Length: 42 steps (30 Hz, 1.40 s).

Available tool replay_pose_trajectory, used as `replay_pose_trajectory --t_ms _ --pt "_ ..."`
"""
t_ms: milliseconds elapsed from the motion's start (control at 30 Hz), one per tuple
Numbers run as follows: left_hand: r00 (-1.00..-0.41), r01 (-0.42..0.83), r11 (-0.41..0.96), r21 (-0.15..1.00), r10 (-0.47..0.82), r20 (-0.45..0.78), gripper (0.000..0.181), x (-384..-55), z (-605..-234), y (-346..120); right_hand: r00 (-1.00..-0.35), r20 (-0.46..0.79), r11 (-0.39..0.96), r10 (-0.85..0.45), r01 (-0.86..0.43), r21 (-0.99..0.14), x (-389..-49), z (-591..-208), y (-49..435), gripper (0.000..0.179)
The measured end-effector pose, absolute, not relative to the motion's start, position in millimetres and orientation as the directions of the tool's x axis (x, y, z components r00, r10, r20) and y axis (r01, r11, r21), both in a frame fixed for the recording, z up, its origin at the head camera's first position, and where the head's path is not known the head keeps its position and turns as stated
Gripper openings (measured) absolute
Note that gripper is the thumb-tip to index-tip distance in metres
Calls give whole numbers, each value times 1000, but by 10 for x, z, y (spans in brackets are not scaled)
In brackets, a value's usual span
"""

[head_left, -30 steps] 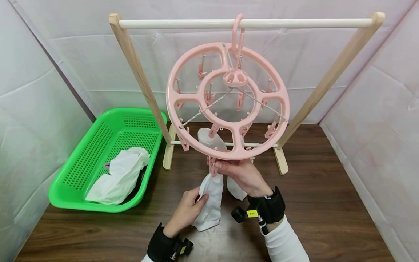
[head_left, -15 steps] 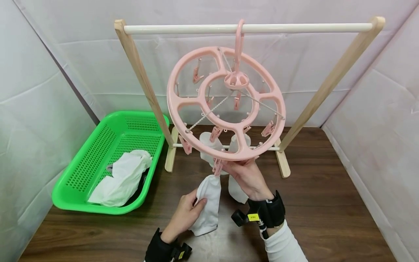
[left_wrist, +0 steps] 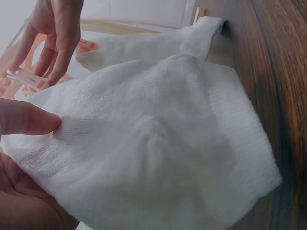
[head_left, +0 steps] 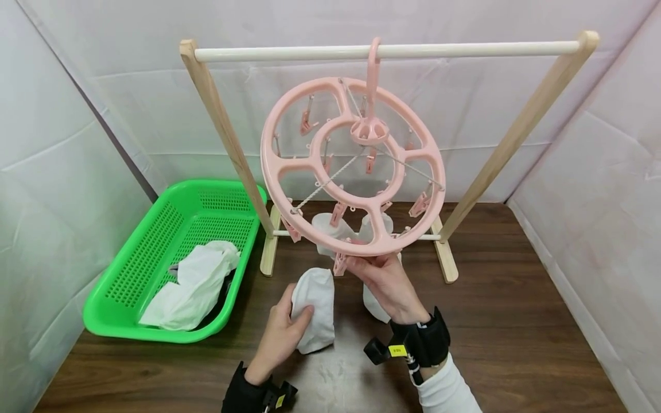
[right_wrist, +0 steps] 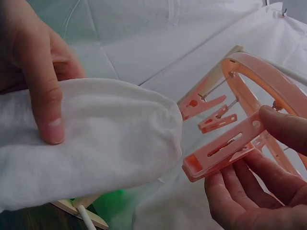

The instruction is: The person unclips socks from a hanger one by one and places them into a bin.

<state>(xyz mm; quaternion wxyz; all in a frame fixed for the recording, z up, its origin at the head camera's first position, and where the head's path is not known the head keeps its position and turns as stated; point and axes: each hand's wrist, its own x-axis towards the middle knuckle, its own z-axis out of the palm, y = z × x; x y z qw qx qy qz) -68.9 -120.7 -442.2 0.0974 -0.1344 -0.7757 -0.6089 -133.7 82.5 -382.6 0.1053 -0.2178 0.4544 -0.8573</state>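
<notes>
My left hand pinches a white sock between thumb and fingers, its closed toe end pointing up. With my right hand I grip a pink clothespin by its handle end, under the front rim of the round pink drying hanger. In the right wrist view the sock's toe sits just short of the clothespin's tip, with nothing in the pin. More white socks hang from the hanger behind, one partly hidden by my right hand. The hanger tilts down toward me.
A wooden stand with a white rod carries the hanger's hook. At the left, a green basket holds white cloth and something dark. Other pink clothespins dangle around the ring. White sheets enclose the dark wooden table.
The sock's top has come away from the clothespin, and my left hand has moved left with it. My right hand stays at the pin; the hanger has shifted slightly left.
</notes>
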Motion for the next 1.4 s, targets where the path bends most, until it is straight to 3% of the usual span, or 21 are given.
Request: replay_pose_trajectory --t_ms 233,433,733,967,1400 --pt "-955 296 251 922 58 291 34 -700 -4384 -1259 -896 242 -566 -372 13 -824 -1310 -3875 862 38" --pt "-951 296 292 910 3 309 41 -722 -4321 -1352 -877 232 -489 -421 3 -872 -1295 -3951 874 30" --pt "-890 351 460 816 -106 443 43 -807 -4094 -1684 -872 4 -239 -489 129 -962 -1140 -4032 922 57" --pt "-854 305 549 778 -204 478 47 -804 -3805 -2004 -855 -112 -179 -506 232 -956 -989 -4100 1032 61" --pt "-802 118 624 772 -398 445 69 -791 -3456 -2507 -875 -94 -147 -474 184 -972 -817 -4070 1171 60"
